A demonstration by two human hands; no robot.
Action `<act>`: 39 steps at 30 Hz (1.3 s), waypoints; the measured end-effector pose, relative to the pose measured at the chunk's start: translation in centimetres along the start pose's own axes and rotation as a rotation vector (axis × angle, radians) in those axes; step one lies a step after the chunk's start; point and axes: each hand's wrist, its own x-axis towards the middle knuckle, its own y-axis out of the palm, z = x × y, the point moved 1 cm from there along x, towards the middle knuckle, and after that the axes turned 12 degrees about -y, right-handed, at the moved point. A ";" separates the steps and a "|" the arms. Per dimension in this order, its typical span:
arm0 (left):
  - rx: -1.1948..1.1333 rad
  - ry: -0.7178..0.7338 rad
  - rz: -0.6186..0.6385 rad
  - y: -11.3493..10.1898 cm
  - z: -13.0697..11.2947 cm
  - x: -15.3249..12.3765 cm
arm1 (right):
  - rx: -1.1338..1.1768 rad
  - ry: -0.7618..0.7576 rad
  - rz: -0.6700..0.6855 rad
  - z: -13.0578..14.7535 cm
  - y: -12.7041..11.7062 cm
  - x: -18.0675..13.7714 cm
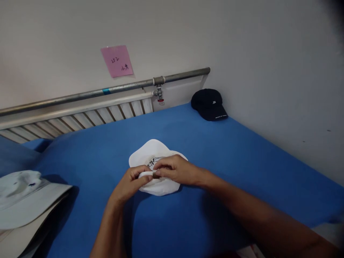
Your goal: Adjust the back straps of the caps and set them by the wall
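A white cap (150,152) with dark lettering lies in the middle of the blue cloth-covered table (236,157). My left hand (129,183) and my right hand (176,170) meet over its near edge. Both have their fingers pinched on the cap's back, around a small dark strap piece between the fingertips. The cap's near part is hidden under my fingers.
A black cap (209,104) rests at the table's far right corner by the wall. Pale bucket hats (23,200) are stacked at the left edge. A radiator (80,116) with a metal pipe (113,89) runs along the back wall. A pink note (117,61) is stuck above it.
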 end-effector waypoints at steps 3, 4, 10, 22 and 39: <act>-0.027 0.002 0.002 0.1 0.1 0.1 | 0.351 0.177 0.040 -1.5 -0.2 -0.1; -0.040 0.002 0.005 0.1 0.2 0.1 | 0.429 0.208 0.052 -2.0 -0.3 -0.1; -0.122 -0.024 -0.061 0.1 0.9 0.4 | 0.549 0.242 -0.155 -2.7 -0.5 -0.4; -0.396 -0.083 -0.149 0.0 1.5 0.9 | 0.640 0.188 -0.255 -2.3 0.5 -0.5; -0.532 -0.108 -0.147 0.5 1.0 0.9 | 0.563 0.104 -0.082 -2.7 0.8 -1.0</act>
